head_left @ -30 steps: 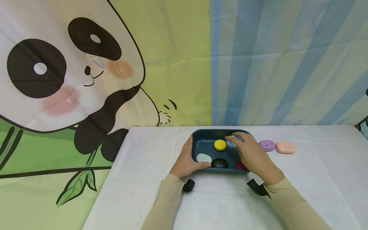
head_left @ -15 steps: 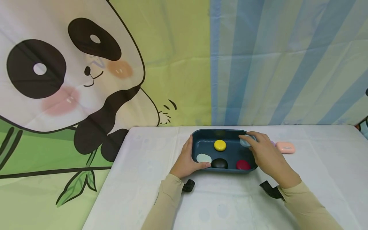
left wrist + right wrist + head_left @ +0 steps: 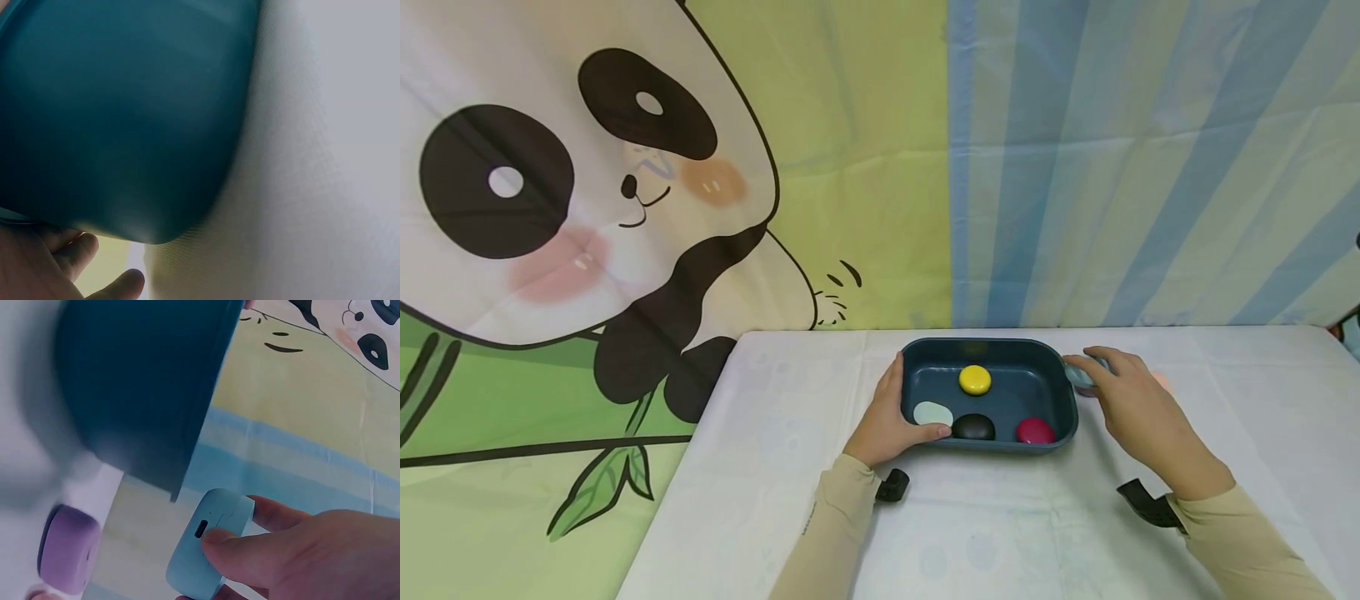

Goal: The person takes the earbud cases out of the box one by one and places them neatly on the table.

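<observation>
My right hand (image 3: 1138, 408) pinches a light blue earbud case (image 3: 192, 556) between thumb and fingers, just beyond the right end of a dark blue tray (image 3: 1000, 407). The charging port of the case shows in the right wrist view, beside the thumb. At the tray's other end, my left hand (image 3: 880, 429) grips the left side, with its thumb over the front rim. Inside the tray lie a round yellow piece (image 3: 975, 380), a pale oval piece (image 3: 931, 412), a black oval piece (image 3: 973, 427) and a dark red piece (image 3: 1036, 431).
A purple earbud case (image 3: 70, 550) lies on the white-covered table (image 3: 760, 467), mostly hidden behind the right hand in the head view. Next to it, a pink case (image 3: 1161, 381) is partly covered. A printed panda curtain (image 3: 865, 167) hangs behind the table.
My right hand has lifted the light blue earbud case out of the tray and carried it right, past the tray's end. The red piece has come into view. The left hand has stayed put.
</observation>
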